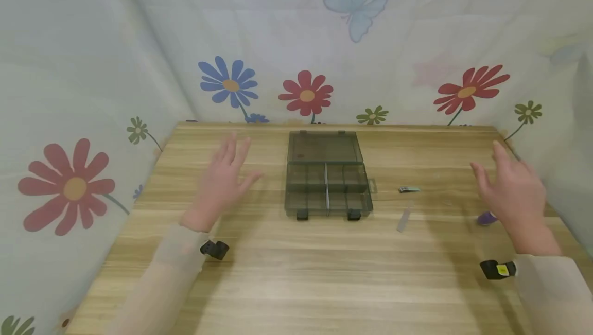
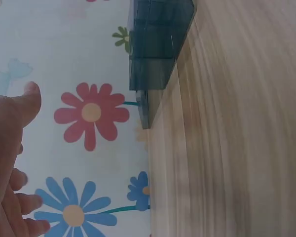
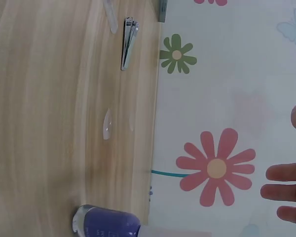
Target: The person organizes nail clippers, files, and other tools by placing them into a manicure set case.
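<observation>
My left hand hovers over the left side of the table, fingers spread and holding nothing. On the right, my right hand is also raised and empty, its fingers loosely extended. Between them a dark see-through compartment box lies with its lid folded back. A nail clipper and a pale flat strip rest to the right of the box. Nearest my right hand is a purple nail polish bottle, lying on its side and partly covered by the hand in the head view.
Small clear nail tips lie on the wooden table between the clipper and the bottle. A flower-printed cloth hangs behind the table and along its sides. Thin dividers stand inside the box.
</observation>
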A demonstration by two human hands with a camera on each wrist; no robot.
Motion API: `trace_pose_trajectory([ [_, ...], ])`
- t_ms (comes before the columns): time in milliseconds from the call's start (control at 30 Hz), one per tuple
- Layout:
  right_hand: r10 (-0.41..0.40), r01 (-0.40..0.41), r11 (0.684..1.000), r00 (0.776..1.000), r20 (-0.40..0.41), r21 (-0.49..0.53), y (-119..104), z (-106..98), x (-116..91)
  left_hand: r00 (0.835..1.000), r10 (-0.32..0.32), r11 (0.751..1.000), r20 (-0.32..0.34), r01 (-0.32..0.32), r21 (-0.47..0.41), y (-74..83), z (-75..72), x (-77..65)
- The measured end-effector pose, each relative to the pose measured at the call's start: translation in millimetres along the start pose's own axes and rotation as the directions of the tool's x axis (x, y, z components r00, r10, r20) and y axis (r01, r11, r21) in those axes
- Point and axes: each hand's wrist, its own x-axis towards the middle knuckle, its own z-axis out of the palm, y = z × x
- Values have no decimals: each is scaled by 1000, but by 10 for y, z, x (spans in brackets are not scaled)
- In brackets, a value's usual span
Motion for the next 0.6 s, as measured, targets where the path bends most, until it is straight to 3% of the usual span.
trace_pose_trajectory([
  [100, -38, 38, 999, 998, -48, -12, 40, 8, -34, 1000, -24, 998, 14, 25, -52, 46, 38, -2],
  [200, 3, -3, 1000, 999, -36, -10, 66, -5, -78, 994, -81, 987, 69, 90, -136, 96, 82, -6],
  [300, 73, -73, 997, 997, -6, 3, 80, -20, -139, 974, -167, 950, 155, 201, -240, 154, 129, -26],
  [400, 95, -95, 995, 995, -20, 18, 107, -9, -227, 957, -219, 906, 193, 273, -325, 213, 173, -56],
  [600, 101, -93, 992, 991, -91, 88, 176, 61, -403, 951, -239, 852, 194, 301, -429, 291, 255, -111],
])
